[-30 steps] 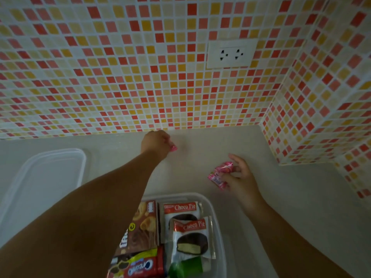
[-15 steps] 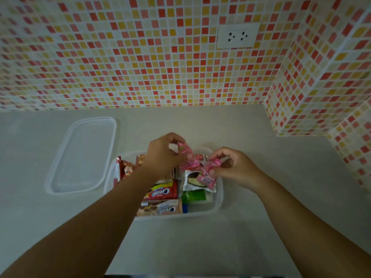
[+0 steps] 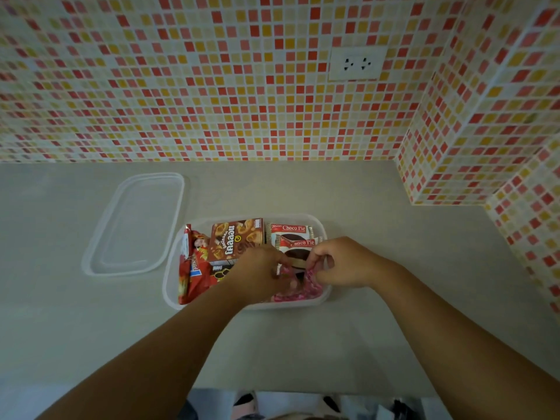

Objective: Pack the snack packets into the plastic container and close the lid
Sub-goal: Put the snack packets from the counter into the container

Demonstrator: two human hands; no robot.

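Note:
A clear plastic container (image 3: 169, 283) sits mid-counter, filled with snacks: a red bag (image 3: 192, 268) at its left, a brown biscuit box (image 3: 235, 242), and two Choco Pie packets (image 3: 292, 233) at the back right. Both hands are inside its front right corner. My left hand (image 3: 257, 275) and my right hand (image 3: 342, 262) each pinch small pink packets (image 3: 312, 284), pressing them down near the front wall. The clear lid (image 3: 136, 224) lies flat on the counter, left of the container.
The beige counter (image 3: 394, 328) meets a mosaic-tiled wall behind and a tiled corner (image 3: 472, 165) at the right. A white socket (image 3: 357, 63) is on the back wall. The counter's front edge runs along the bottom of the view.
Both hands picked up pink packets from the counter behind the container, brought them over it, and have now lowered them into the front right corner. The head view has pulled back.

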